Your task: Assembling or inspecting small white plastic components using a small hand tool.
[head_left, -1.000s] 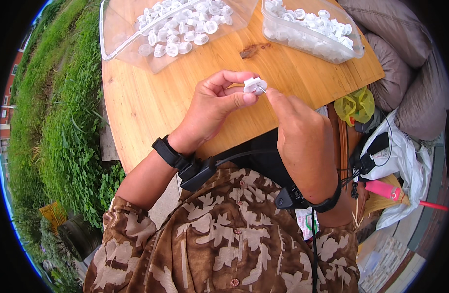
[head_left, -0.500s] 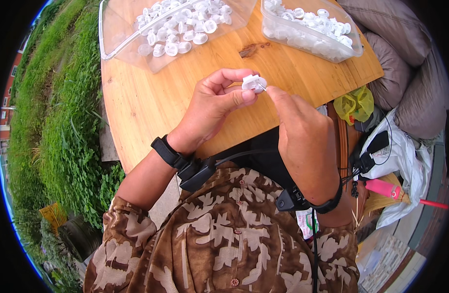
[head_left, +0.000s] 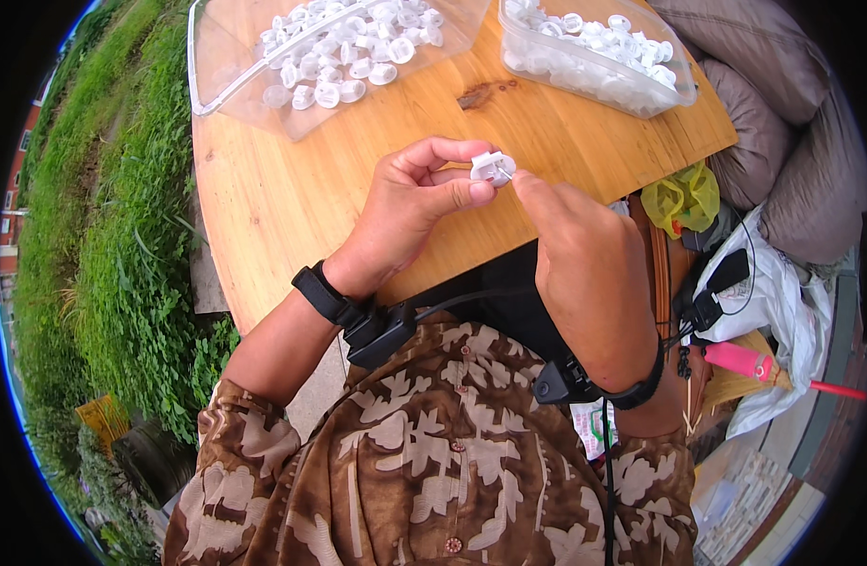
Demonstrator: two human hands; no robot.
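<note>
Between the thumb and fingers of my left hand (head_left: pixel 410 193) is a small white round plastic piece (head_left: pixel 491 167) with a raised rib, held above the table's near part. My right hand (head_left: pixel 584 264) is closed, knuckles up, close against the piece's right side. From its fingertips a thin, light-coloured pin (head_left: pixel 505 174) points at the face of the piece; the rest of it is hidden by the hand. Similar white pieces (head_left: pixel 327 92) lie in a large clear plastic tub (head_left: pixel 199 71) at the far left. More fill a smaller clear tub (head_left: pixel 603 90) at the far right.
Both tubs stand on a wooden table (head_left: pixel 358 132) with a dark knot. Beyond its right edge are a grey-brown padded cloth (head_left: pixel 810 179), a yellow plastic bag (head_left: pixel 683 200), a white bag (head_left: pixel 782 302) and a pink-handled broom (head_left: pixel 740 360). Cables hang by my wrist straps. Grass (head_left: pixel 122 189) grows on the left.
The white piece has turned slightly between my left fingers, showing its face more. My right fingertips have shifted a little lower with the pin. The tubs stay as they were.
</note>
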